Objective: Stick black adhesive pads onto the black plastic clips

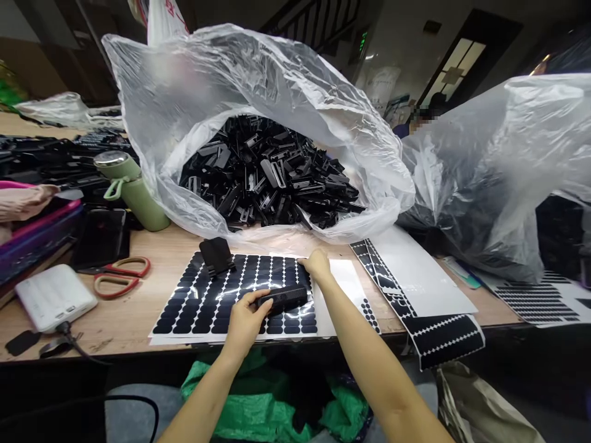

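Observation:
My left hand [247, 321] grips a long black plastic piece [289, 298] between thumb and fingers, just above a sheet of black stickers [184, 301]. The stickers stand in rows on white backing. At the sheet's upper right corner, my right hand [318, 266] has its fingers drawn together against the stickers. Whatever lies between those fingertips is too small or hidden to tell. A small black plastic part [217, 255] rests on the sheet's upper left. Behind the sheet, a large clear plastic bag [378, 154] gapes toward me, full of black plastic parts [277, 178].
Red-handled scissors [122, 277], a white power bank [55, 298] with a cable, a phone [102, 237] and a green bottle [138, 191] are at left. More sticker strips [446, 338] overhang the table edge at right, near another plastic bag [498, 172].

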`<state>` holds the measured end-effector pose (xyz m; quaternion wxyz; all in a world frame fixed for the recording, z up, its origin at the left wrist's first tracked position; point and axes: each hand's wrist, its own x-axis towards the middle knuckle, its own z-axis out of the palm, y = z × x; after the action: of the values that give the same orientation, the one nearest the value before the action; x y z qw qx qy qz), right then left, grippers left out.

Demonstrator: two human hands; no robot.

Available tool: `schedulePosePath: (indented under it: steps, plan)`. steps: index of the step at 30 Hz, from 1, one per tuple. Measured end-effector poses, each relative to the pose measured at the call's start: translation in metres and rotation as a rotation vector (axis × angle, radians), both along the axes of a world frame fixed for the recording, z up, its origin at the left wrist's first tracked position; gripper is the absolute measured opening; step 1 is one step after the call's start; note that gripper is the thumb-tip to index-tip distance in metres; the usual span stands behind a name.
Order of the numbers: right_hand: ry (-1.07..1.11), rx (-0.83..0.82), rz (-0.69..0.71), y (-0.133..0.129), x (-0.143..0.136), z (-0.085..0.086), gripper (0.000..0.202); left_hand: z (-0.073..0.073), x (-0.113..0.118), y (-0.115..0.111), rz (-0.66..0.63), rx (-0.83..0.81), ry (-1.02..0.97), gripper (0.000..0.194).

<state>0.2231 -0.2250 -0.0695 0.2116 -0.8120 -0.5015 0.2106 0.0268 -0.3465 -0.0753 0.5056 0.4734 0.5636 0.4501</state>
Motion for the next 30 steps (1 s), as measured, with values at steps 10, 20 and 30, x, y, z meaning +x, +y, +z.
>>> schedulePosePath:
  steps: [10,20,30]
  plan:
    - [0.402,0.242,-0.021,-0.010,-0.003,-0.021,0.042,0.019,0.064,0.026,-0.093,0.521,0.729,0.043]
    - [0.778,0.224,0.107,-0.015,0.008,-0.025,0.031,0.008,0.083,0.042,-0.117,0.459,0.954,0.049]
    - [0.876,0.195,0.212,-0.038,0.017,0.001,0.035,0.026,0.061,0.160,-0.792,0.379,0.482,0.027]
